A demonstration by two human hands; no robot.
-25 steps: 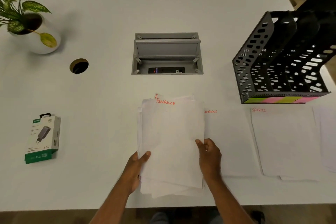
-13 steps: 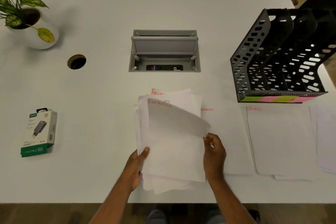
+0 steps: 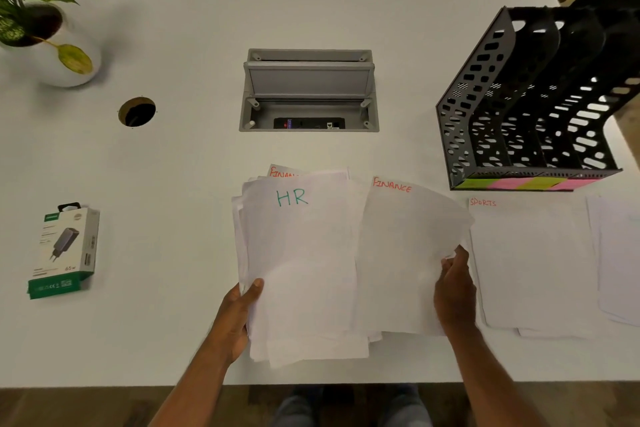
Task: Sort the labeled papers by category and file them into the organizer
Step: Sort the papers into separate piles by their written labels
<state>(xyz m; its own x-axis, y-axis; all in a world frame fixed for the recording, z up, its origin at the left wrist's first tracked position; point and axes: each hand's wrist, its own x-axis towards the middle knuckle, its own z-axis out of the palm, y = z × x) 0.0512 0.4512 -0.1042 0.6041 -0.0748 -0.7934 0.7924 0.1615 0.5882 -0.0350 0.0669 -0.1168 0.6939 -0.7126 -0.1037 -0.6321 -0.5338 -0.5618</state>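
A stack of white papers (image 3: 301,267) lies at the table's near edge, its top sheet marked HR in green. My left hand (image 3: 239,308) grips the stack's lower left edge. My right hand (image 3: 453,291) pinches the right edge of a sheet marked FINANCE (image 3: 405,253) in red, held curved just right of the stack. Whether another sheet lies under it is hidden. A pile headed SPORTS (image 3: 530,263) lies further right, with another pile (image 3: 620,260) at the frame's edge. The black slotted organizer (image 3: 530,107) stands at the back right with coloured labels along its front.
A grey cable box (image 3: 308,90) is sunk into the table's middle, its lid up. A round cable hole (image 3: 137,111) and a potted plant (image 3: 45,28) sit at the back left. A boxed charger (image 3: 64,250) lies at the left.
My right hand has lifted the top FINANCE sheet off the stack and carried it to the right. This uncovered the HR sheet. My left hand has stayed on the stack.
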